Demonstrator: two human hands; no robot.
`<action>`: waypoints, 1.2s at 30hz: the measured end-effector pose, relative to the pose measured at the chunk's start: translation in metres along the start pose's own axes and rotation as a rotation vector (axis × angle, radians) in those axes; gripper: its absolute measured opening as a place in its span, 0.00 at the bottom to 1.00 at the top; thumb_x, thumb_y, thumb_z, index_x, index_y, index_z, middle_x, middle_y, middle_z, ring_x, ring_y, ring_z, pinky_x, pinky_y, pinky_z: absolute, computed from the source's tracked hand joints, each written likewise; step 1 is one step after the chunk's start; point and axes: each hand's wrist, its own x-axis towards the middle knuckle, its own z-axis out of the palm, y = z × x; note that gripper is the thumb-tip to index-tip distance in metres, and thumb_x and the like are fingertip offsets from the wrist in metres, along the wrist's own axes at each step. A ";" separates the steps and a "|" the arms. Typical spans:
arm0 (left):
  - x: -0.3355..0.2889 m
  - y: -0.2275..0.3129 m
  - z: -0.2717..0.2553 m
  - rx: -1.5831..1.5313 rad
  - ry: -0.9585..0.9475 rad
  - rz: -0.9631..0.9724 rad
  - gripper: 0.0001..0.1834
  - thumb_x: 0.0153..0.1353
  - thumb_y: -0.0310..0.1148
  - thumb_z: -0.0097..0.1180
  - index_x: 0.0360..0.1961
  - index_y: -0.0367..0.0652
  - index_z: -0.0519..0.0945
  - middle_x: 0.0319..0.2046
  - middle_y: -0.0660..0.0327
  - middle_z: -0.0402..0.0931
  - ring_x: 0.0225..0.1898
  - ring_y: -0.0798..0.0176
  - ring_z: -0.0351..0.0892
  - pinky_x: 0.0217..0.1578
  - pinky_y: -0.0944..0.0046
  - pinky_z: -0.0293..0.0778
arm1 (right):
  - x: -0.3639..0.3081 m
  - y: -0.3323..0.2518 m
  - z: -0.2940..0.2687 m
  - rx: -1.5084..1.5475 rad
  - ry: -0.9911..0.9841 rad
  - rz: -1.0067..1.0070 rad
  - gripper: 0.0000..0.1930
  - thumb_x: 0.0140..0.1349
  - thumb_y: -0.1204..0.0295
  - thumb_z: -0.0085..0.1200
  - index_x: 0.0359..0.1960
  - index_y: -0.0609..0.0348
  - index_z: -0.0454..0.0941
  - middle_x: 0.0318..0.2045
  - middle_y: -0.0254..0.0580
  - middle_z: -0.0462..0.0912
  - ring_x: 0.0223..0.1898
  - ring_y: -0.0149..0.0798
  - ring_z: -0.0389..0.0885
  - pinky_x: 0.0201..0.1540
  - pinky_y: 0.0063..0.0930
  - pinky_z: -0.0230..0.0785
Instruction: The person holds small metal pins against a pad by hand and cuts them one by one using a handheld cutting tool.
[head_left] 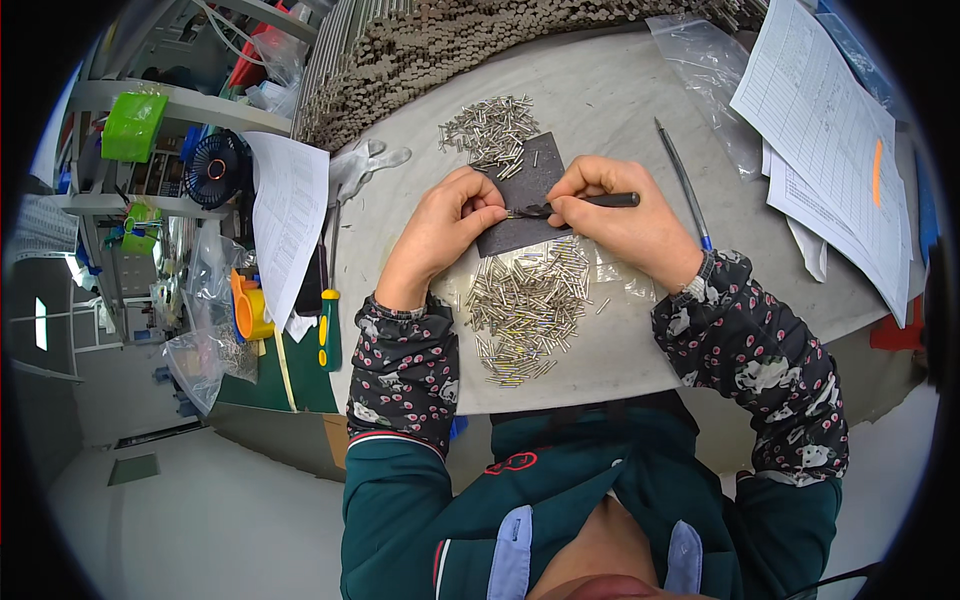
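Observation:
Over a small dark rectangular pad (508, 236), my left hand (440, 225) is closed, thumb and forefinger pinching what looks like a short metal pin (513, 213). My right hand (630, 225) grips a slim black-handled tool (615, 200) like a pen; its working end meets the pin by the left fingertips, and its exact kind is hidden by my fingers. Loose metal pins (490, 132) lie heaped at the pad's far edge, a few of them on the pad. Nearer to me, a larger heap of similar pins (527, 310) spreads over clear plastic on the table.
Stacked metal rods (430, 60) line the table's far side. On the right lie a thin pen-like stick (683, 180), a plastic bag (710, 85) and printed sheets (820, 120). At left are a glove (368, 165), a screwdriver (329, 330), a tape roll (252, 308) and a black fan (215, 170).

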 end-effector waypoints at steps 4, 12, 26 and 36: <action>0.000 0.001 0.000 0.020 -0.001 0.014 0.05 0.48 0.23 0.59 0.26 0.36 0.75 0.24 0.65 0.66 0.25 0.71 0.64 0.27 0.71 0.63 | 0.000 0.000 0.000 -0.021 0.005 0.006 0.04 0.55 0.78 0.51 0.30 0.67 0.75 0.27 0.36 0.79 0.31 0.25 0.78 0.36 0.17 0.70; 0.001 -0.001 0.000 0.004 -0.020 -0.003 0.05 0.51 0.24 0.59 0.26 0.37 0.74 0.26 0.68 0.65 0.26 0.74 0.61 0.27 0.74 0.60 | -0.001 0.001 0.001 0.015 0.004 0.012 0.04 0.56 0.78 0.51 0.30 0.67 0.75 0.27 0.37 0.80 0.31 0.25 0.78 0.36 0.17 0.70; -0.002 0.001 0.003 -0.017 -0.018 -0.001 0.04 0.52 0.24 0.57 0.26 0.37 0.74 0.26 0.67 0.66 0.27 0.73 0.62 0.29 0.74 0.61 | -0.003 0.001 0.000 -0.009 0.044 -0.010 0.06 0.53 0.75 0.52 0.26 0.67 0.74 0.23 0.35 0.78 0.27 0.25 0.75 0.33 0.19 0.68; -0.015 0.017 -0.007 0.051 -0.118 0.013 0.04 0.50 0.24 0.59 0.27 0.36 0.77 0.26 0.63 0.70 0.27 0.69 0.70 0.29 0.70 0.68 | -0.002 -0.009 -0.002 0.025 0.065 0.068 0.06 0.52 0.75 0.52 0.28 0.68 0.75 0.24 0.36 0.78 0.27 0.26 0.77 0.33 0.18 0.69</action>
